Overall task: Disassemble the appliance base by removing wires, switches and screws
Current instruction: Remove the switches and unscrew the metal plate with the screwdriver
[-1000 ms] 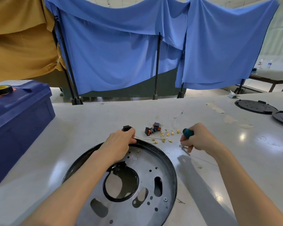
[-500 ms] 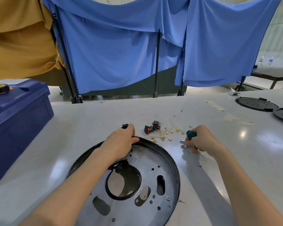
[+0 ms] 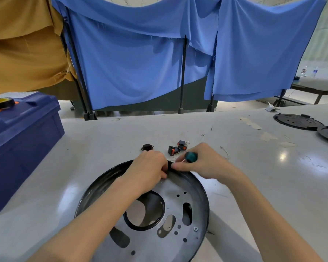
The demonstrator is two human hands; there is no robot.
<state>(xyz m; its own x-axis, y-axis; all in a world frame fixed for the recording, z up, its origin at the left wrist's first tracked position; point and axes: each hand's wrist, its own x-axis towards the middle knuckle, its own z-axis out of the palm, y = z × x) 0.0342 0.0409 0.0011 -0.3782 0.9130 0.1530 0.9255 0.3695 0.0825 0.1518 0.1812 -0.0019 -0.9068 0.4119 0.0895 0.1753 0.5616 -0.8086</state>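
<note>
1. Blue curtains (image 3: 140,63) hang behind the bench's (image 3: 102,148) far edge. Bare bench top lies to the right of the hands.
2. Near the bench's near edge lies the appliance base (image 3: 178,233), flat. The left hand (image 3: 148,167) curls over its far rim, and the right hand (image 3: 204,163) beside it is wrapped round a teal-handled screwdriver (image 3: 191,156).
3. Loose switches (image 3: 176,148) and a black part (image 3: 147,147) sit just beyond the hands. A toolbox (image 3: 17,148) crowds the left edge, black discs (image 3: 295,121) the right.

- Left hand (image 3: 147,168), forearm stretched forward, curled its fingers on the rim of the round black metal base (image 3: 204,197).
- Right hand (image 3: 204,162), touching it, gripped a teal-handled screwdriver (image 3: 191,156).
</note>
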